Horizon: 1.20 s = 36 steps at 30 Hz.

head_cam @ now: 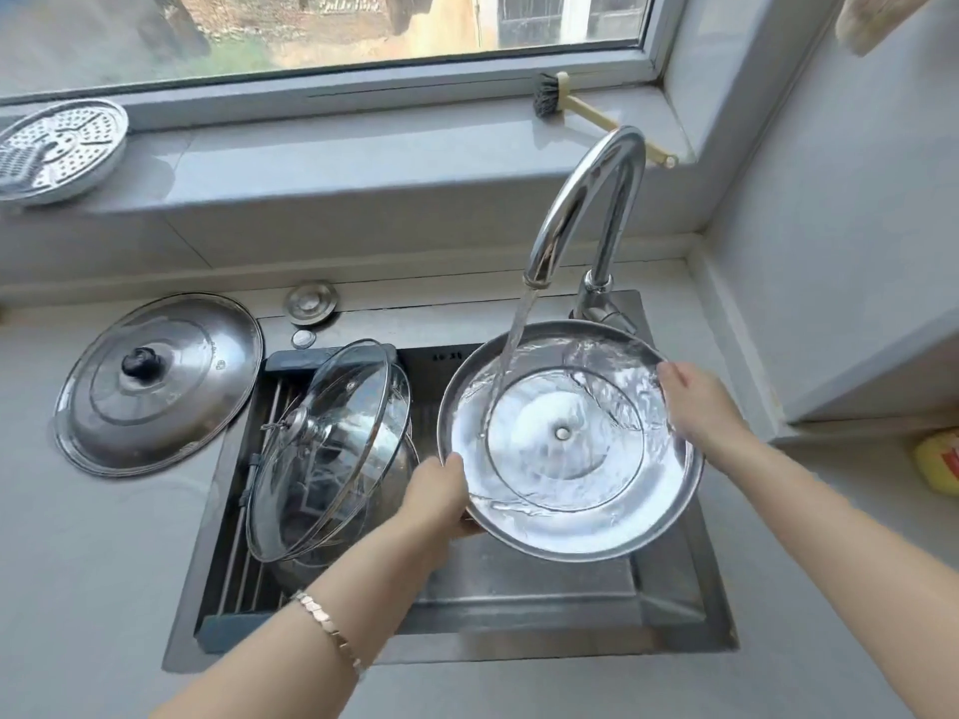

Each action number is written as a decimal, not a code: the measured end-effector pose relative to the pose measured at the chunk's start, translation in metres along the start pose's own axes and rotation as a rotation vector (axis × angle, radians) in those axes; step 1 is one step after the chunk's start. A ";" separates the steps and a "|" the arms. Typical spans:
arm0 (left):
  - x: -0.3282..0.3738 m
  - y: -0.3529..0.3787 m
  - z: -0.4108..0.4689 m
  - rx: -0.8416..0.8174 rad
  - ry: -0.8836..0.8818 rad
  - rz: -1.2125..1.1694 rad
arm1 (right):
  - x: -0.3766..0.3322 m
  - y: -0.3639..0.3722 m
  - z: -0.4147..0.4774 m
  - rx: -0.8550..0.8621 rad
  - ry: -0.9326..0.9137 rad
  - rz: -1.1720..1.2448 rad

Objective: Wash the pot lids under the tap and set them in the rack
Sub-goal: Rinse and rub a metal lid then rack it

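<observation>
While two hands hold one steel lid [571, 443], two glass lids [322, 448] — racked.

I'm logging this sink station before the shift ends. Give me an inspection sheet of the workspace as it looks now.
Surface: grey countertop around a steel sink.
Job's things: steel lid held upside down under the running tap; glass lid tilted in the rack; knobbed steel lid on the counter.
Clutter: steamer plate and brush on the sill; yellow item at right.
Hands: left hand and right hand grip the lid's opposite rims.
Cables: nothing seen.
Surroundings: window behind.
</observation>
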<state>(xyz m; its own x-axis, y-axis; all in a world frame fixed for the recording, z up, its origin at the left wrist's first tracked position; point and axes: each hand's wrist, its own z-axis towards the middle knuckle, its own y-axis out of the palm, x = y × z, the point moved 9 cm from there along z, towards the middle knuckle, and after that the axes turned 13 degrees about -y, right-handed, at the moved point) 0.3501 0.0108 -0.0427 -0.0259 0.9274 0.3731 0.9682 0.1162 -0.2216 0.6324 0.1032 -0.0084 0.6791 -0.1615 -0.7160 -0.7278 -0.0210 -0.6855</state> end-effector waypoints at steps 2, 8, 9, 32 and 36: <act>-0.007 0.014 -0.003 -0.138 -0.096 -0.105 | -0.020 -0.016 0.009 0.032 -0.107 -0.056; 0.019 0.001 -0.007 -0.038 0.113 -0.035 | -0.025 -0.021 0.011 0.113 -0.178 0.011; 0.027 -0.008 -0.013 0.020 0.182 0.042 | -0.018 -0.014 0.007 0.094 -0.134 0.045; 0.021 -0.017 -0.015 -0.003 0.108 0.188 | -0.020 0.039 -0.050 0.136 0.110 0.783; 0.003 -0.018 -0.004 -0.043 -0.046 0.073 | 0.010 0.059 -0.061 0.039 0.339 1.038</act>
<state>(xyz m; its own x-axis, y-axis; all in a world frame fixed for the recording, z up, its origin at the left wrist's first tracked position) 0.3341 0.0100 -0.0340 0.0347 0.9483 0.3155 0.9778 0.0331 -0.2070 0.5905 0.0406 -0.0477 -0.3299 -0.3457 -0.8784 -0.9231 0.3131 0.2234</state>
